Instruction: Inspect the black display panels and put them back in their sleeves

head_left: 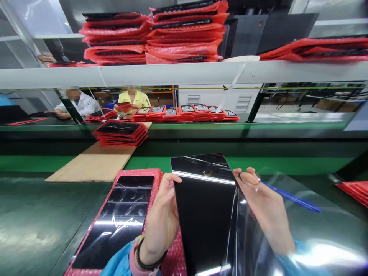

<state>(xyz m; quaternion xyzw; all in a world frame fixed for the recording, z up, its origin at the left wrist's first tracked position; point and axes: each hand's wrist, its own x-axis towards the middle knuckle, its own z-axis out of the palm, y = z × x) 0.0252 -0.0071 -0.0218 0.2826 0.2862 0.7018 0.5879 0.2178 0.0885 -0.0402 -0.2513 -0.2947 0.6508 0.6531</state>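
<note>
My left hand [163, 214] grips the left edge of a glossy black screen panel [205, 214], which is tilted up in front of me. At the panel's upper right edge, the fingers of my right hand [263, 199] are closed, with a blue pen [293, 197] sticking out to the right. A clear plastic film [319, 226] spreads from the panel's right side across my right wrist and appears pinched in these fingers. To the left, another black screen panel [117, 218], under wrinkled film, lies on red bubble wrap [156, 173].
Beyond the panel, a stack of red-wrapped panels [122, 130] sits on a wooden board [92, 163]. More red-wrapped stacks [186, 34] fill the overhead shelf [178, 73]. Two people [133, 97] work behind the bench. Red packets [356, 191] lie at the right edge.
</note>
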